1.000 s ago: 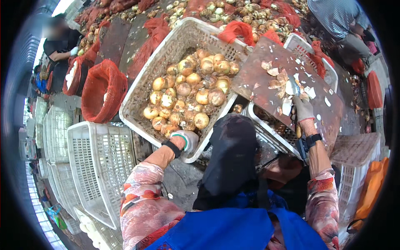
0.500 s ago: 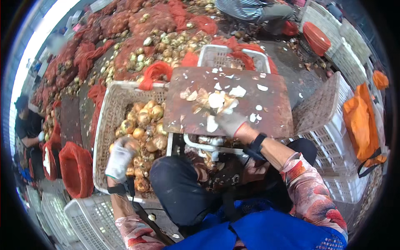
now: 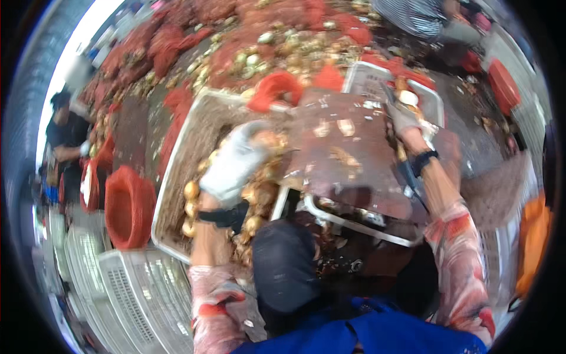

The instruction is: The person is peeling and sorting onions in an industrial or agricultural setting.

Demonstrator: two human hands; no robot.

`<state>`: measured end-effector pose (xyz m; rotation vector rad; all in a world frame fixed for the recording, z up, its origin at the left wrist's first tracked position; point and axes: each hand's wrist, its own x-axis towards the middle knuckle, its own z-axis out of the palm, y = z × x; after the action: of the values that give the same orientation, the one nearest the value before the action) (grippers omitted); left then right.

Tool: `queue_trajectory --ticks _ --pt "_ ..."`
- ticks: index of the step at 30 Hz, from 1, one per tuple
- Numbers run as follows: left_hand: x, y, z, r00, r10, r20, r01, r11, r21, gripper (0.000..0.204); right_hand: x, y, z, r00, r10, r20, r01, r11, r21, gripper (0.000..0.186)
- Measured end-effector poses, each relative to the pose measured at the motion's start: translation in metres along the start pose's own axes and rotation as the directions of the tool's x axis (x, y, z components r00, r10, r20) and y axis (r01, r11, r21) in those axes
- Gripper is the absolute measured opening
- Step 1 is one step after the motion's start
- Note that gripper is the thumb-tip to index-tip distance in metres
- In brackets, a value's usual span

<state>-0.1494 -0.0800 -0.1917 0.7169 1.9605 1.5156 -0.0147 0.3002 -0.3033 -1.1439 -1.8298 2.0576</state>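
Observation:
My left hand (image 3: 233, 162), in a pale work glove, is over the near-right part of a white crate of yellow-skinned onions (image 3: 191, 190). Its fingers close round an onion (image 3: 268, 139), blurred by motion. My right hand (image 3: 404, 123), gloved too, is at the right edge of the worn reddish-brown board (image 3: 318, 159). A narrow dark blade, seemingly a knife (image 3: 387, 93), juts up from its closed fingers. Just beyond these fingers shows a white, round piece (image 3: 408, 98), perhaps peeled onion, above a second white crate (image 3: 435, 97). Several scraps of onion skin (image 3: 346, 127) lie on the board.
Red net sacks and loose onions (image 3: 283, 47) cover the floor ahead. A red net-lined tub (image 3: 128, 206) and white crates (image 3: 132, 289) stand at left. Another person (image 3: 68, 133) sits far left; one in stripes (image 3: 407, 15) is at top right. An orange bag (image 3: 532, 236) hangs right.
My right hand has moved from the board's middle to its far right edge, and most of the scraps have left the board. My left hand has moved up and right over the onions. The view has shifted.

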Motion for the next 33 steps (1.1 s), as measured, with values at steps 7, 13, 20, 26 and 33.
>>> queue_trajectory --ticks 7,13,20,26,33 --pt "0.014 -0.022 0.032 0.994 0.026 0.106 -0.053 0.965 0.256 0.042 -0.04 0.019 0.023 0.996 0.068 -0.059 -0.08 0.97 -0.228 0.03" --pt "-0.058 -0.088 -0.092 0.939 -0.227 -0.257 0.207 0.973 -0.102 0.027 -0.044 0.008 0.047 0.99 0.114 -0.086 -0.132 0.96 -0.247 0.03" --pt "-0.022 -0.145 -0.136 0.9 -0.275 -0.339 0.353 0.915 0.195 0.021 -0.053 0.002 0.044 0.986 0.106 -0.126 -0.138 0.95 -0.281 0.022" --pt "0.052 -0.164 -0.128 0.897 -0.211 -0.39 0.435 0.589 0.681 0.031 -0.055 -0.002 0.058 0.975 0.155 -0.16 -0.197 0.935 -0.294 0.022" --pt "0.033 -0.234 -0.143 0.921 -0.225 -0.317 0.295 0.936 0.193 0.034 -0.052 -0.005 0.058 0.983 0.099 -0.156 -0.139 0.953 -0.27 0.024"
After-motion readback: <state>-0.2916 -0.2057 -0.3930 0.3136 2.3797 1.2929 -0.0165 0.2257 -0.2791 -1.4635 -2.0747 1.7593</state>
